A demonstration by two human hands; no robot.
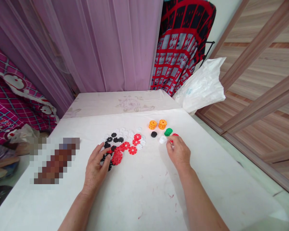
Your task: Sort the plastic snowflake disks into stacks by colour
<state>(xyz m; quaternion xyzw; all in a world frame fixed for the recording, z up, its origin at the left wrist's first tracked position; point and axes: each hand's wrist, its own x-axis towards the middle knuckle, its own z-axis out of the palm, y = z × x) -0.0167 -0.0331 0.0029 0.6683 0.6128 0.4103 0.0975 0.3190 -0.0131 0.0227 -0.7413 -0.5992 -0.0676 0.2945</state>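
My left hand [96, 163] rests over the left side of a loose spread of notched plastic discs, fingers apart. Its fingertips touch black discs [107, 144] and lie beside red discs [117, 157]. White discs [125, 133] are scattered behind these, with more red discs [132, 150] on the right. Thumb and forefinger of my right hand [180, 152] are pinched at the right edge of small white notched discs [162, 139]. Red discs [175, 135] show partly behind that hand. Green discs [168, 132], black discs [153, 134] and two orange stacks [153, 124] [162, 124] stand beyond.
The discs lie on a white-covered table [135, 192] with a flowered cloth [130, 103] along its far edge. A blurred-out item [56, 162] lies on the left. A white plastic bag [202, 85] hangs at the far right corner, near wooden cabinet doors [260, 89]. Purple curtains [115, 45] hang behind.
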